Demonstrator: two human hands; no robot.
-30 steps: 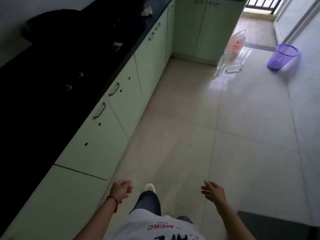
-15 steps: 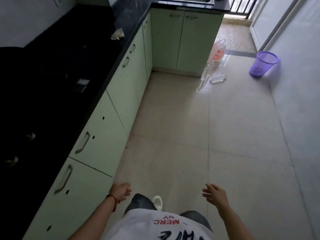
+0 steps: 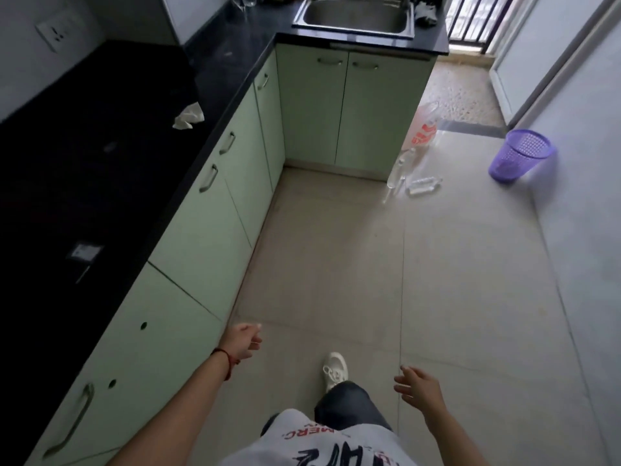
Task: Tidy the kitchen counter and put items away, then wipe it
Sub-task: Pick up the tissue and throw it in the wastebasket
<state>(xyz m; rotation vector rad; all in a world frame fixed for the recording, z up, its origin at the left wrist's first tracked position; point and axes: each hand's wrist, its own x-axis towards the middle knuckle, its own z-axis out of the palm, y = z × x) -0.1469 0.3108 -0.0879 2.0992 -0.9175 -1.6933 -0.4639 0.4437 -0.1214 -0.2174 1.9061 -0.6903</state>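
Note:
A black L-shaped counter (image 3: 100, 156) runs along the left and turns right at the far end. A crumpled white tissue (image 3: 189, 117) lies on it near the corner, and a small pale card (image 3: 84, 252) lies closer to me. A steel sink (image 3: 356, 13) sits in the far section, with a dark cloth (image 3: 425, 11) to its right. My left hand (image 3: 242, 341) hangs over the floor beside the cabinets, fingers loosely curled, holding nothing. My right hand (image 3: 416, 388) is low at the right, fingers relaxed and empty.
Pale green cabinets (image 3: 208, 230) line the counter's front. On the floor ahead lie clear bottles (image 3: 420, 186) and a plastic bag (image 3: 424, 129), with a purple mesh bin (image 3: 517, 154) by the right wall. A glass (image 3: 248, 0) stands at the far counter corner.
The view has advanced along the kitchen and tilted up, bringing the sink and far counter into sight. Both hands stay empty, with the left one now swung further forward.

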